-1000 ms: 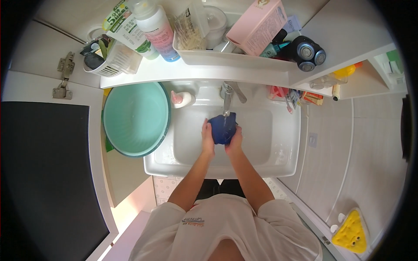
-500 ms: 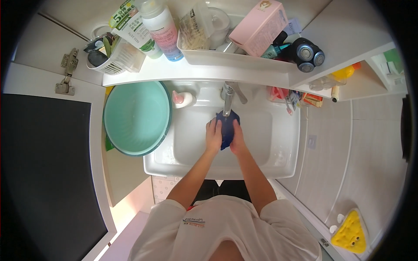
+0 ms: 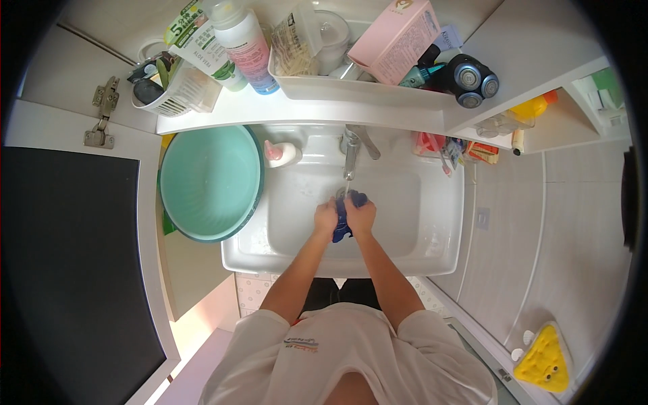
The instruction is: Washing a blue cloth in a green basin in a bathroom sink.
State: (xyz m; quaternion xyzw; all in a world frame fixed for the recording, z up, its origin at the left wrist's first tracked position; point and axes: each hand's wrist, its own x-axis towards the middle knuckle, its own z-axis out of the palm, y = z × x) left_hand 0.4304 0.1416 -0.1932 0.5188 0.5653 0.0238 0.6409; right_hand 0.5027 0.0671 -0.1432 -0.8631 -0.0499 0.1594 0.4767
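A dark blue, crumpled piece of soft cloth [image 3: 341, 221] is in the two hands, a little below the silver metal faucet [image 3: 350, 154], over the bowl of the white, glossy, rectangular sink [image 3: 399, 214]. The bare left hand [image 3: 326, 219] has a narrow grip, the fingers folded around the left part of the cloth. The bare right hand [image 3: 362, 214] has also a narrow grip, and it holds the right part, with a bunched end of the fabric showing above it. Between the hands, the cloth is drawn into a thin, wrinkled strip, and its lower end hangs out loosely. A thin stream of clear water [image 3: 347, 185] runs down from the faucet to the upper end of the cloth (whether it hits the fabric or falls just beside it, I cannot tell).

Near the faucet, on its left, stands a white bottle with a pink pump head [image 3: 282, 154]. Further to the left of the faucet is a round, deep, mint-green plastic basin [image 3: 212, 182], partly over the edge of the sink. To the right of the faucet, a clear container with pink and red items [image 3: 430, 143] is at the back corner of the sink. Behind the faucet runs a white shelf [image 3: 300, 113], and on it are a long white plastic tray [image 3: 368, 92] and a pink cardboard box [image 3: 395, 42].
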